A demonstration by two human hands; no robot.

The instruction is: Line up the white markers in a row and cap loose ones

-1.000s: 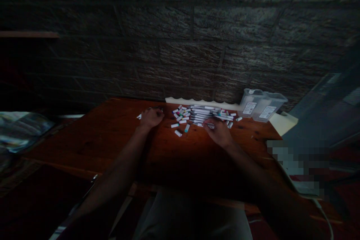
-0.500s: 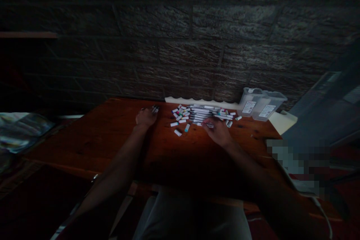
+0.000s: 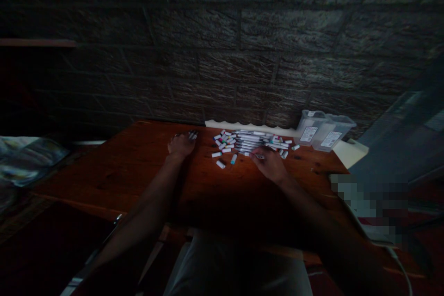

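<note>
White markers [image 3: 250, 138] lie side by side in a stack on the wooden table [image 3: 114, 162], their dark tips toward the left. Loose marker caps [image 3: 226, 150] with coloured ends are scattered left of them, and more caps [image 3: 284, 153] lie on the right. My left hand [image 3: 180, 144] rests left of the caps, fingers curled around markers [image 3: 192, 135] whose ends poke out. At the near edge of the stack, my right hand [image 3: 268, 163] is closed on a marker [image 3: 258, 156]; the fingers cover part of it.
Two clear plastic cases [image 3: 321, 130] with white labels stand at the table's back right. A white wavy-edged strip [image 3: 249, 126] runs along the brick wall [image 3: 215, 64]. Some yellowish paper [image 3: 352, 151] sits at the right edge. A plastic-wrapped bundle [image 3: 31, 159] is at far left.
The view has shifted slightly. Both hands stay in nearly the same places, with the right fingers still at the near edge of the marker stack.
</note>
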